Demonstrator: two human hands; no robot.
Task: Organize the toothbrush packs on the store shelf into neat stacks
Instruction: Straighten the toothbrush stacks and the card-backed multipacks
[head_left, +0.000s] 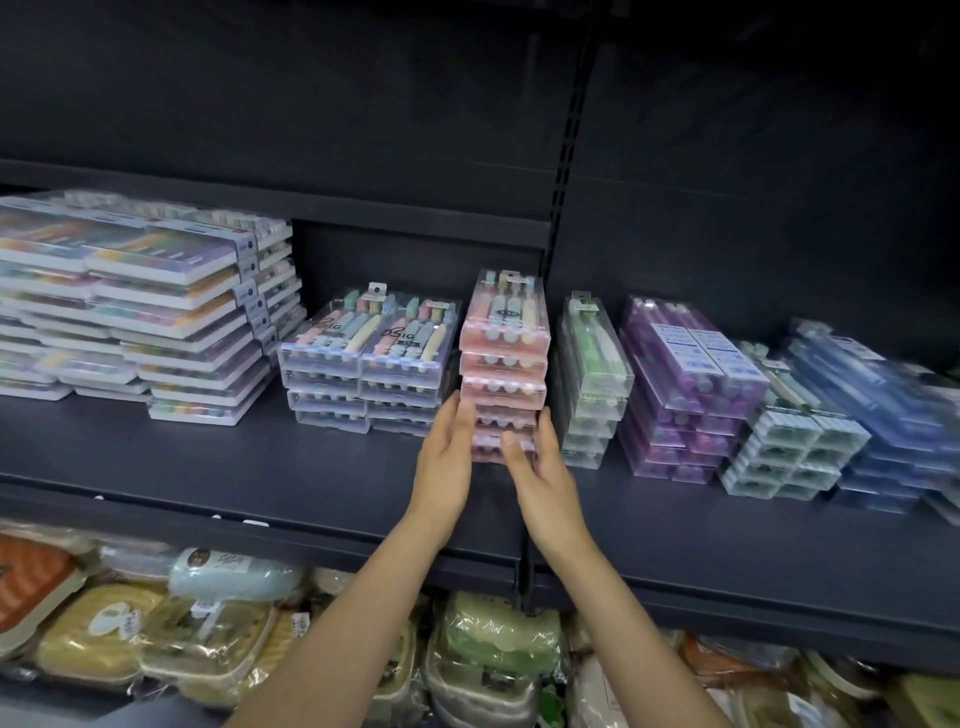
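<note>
A stack of several pink toothbrush packs (505, 358) stands in the middle of the dark shelf (260, 462). My left hand (445, 457) lies flat against the stack's left side near the bottom. My right hand (540, 470) holds the lowest packs, thumb across their front and fingers along the right side. Left of it sit two side-by-side stacks of clear pastel toothbrush packs (369, 364). To the right stand a green pack stack (592, 384), purple stacks (685, 389), white-and-green stacks (789, 441) and blue stacks (883, 415).
Flat multicolour toothbrush packs (135, 306) are piled unevenly at the far left. A slotted upright post (563, 171) runs up the back panel behind the pink stack. The lower shelf holds wrapped cases (234, 577) in orange, yellow, green and blue.
</note>
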